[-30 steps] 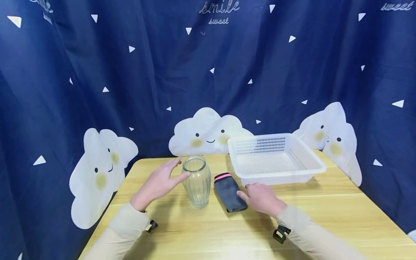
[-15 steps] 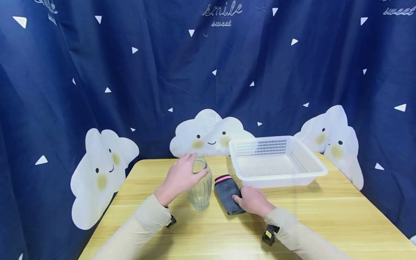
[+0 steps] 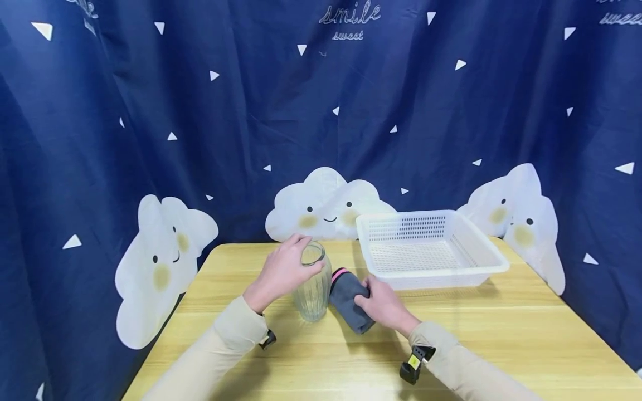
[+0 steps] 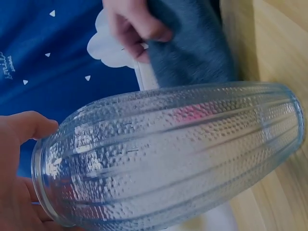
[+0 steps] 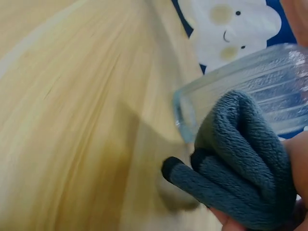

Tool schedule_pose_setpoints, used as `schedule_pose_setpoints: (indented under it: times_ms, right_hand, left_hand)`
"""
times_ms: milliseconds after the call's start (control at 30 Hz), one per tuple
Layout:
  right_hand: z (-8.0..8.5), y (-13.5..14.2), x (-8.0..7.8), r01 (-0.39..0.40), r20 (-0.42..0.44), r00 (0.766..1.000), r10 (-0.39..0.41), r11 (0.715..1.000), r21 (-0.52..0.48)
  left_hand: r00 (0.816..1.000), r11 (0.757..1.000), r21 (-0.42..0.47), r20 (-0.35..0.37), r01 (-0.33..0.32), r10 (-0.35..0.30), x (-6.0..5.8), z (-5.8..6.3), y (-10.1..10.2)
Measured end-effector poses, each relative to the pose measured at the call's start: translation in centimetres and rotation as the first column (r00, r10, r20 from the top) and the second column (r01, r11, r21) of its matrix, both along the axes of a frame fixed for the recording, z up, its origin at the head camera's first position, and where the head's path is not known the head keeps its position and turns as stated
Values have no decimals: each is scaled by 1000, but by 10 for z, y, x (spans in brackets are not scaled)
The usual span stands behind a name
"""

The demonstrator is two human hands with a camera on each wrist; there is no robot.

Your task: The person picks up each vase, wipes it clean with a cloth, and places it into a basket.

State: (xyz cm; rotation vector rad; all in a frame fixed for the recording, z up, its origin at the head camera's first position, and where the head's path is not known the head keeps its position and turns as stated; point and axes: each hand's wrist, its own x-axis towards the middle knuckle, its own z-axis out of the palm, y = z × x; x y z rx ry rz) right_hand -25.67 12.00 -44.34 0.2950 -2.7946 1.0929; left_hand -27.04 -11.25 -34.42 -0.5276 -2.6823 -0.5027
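A clear ribbed glass vase [image 3: 313, 295] stands on the wooden table, leaning slightly in the head view. My left hand [image 3: 282, 271] grips it at the mouth, the thumb on the near side of the rim and the fingers round the far side. Just right of it is a folded grey towel [image 3: 348, 301] with a pink and black edge. My right hand [image 3: 385, 305] pinches this towel by its right side. Up close in the right wrist view, the thick folds of the towel [image 5: 240, 168] appear lifted above the tabletop, near the vase's base.
A white perforated plastic basket [image 3: 431, 273] sits at the back right of the table [image 3: 501, 334], behind my right hand. Behind the table hangs a dark blue curtain [image 3: 241, 111] with white clouds and triangles.
My left hand has moved right and taken hold of the vase's mouth. My right hand has closed on the towel, which has tilted and come up somewhat toward the vase.
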Motion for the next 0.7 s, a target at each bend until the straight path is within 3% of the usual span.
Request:
schedule_pose_setpoints:
  times_ms: [267,467,567,700]
  right_hand:
    - [32,-13,7,73,-134,987,-86,992,-105]
    - [52,-30,14,-30,-114,994,2,968,-249]
    - [55,-36,16,-92,-128,990,58,958,-272]
    - [52,-40,14,-120,-188,980,70,954,-275]
  left_hand:
    - [1000,998,66,12,5,-6,-2,-5,8]
    - [999,988,147,-12,43,-41,-4,-13,10]
    - [999,987,150,-23,52,-49,-6,-16,10]
    - [998,988,144,-35,54,-50,-6,-18,12]
